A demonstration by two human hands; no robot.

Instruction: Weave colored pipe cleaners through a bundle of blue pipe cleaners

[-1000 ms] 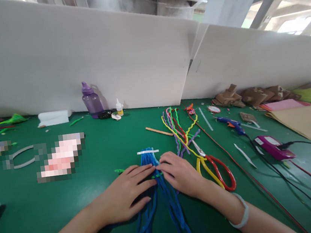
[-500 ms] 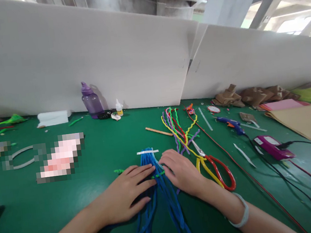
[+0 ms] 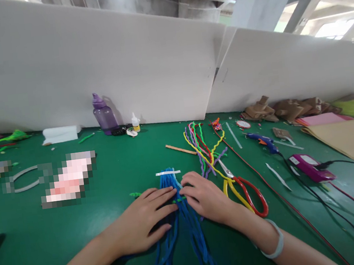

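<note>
A bundle of blue pipe cleaners [image 3: 189, 230] lies on the green table, its strands fanning toward me. A white strip [image 3: 168, 173] crosses the bundle near its far end. My left hand [image 3: 148, 217] rests flat over the left side, fingers stretched onto the strands. At the right edge, my right hand [image 3: 204, 195] has bent fingers closed against the strands; its fingertips are partly hidden. Between the hands a green pipe cleaner [image 3: 179, 200] runs across the bundle, and its end shows left of my left hand. Scissors [image 3: 247, 192] with red and yellow handles lie beside my right hand.
Coloured wavy pipe cleaners [image 3: 203, 146] lie beyond the scissors, near a wooden stick [image 3: 181, 149]. To the right are a blue glue gun [image 3: 264, 142], a magenta box [image 3: 312, 167] and cables. A purple bottle [image 3: 104, 115] and a small glue bottle [image 3: 135, 124] stand by the white partition.
My right hand's fingers have shifted slightly left and spread a little against the bundle, and the strands below them have moved slightly. My left hand stays in place.
</note>
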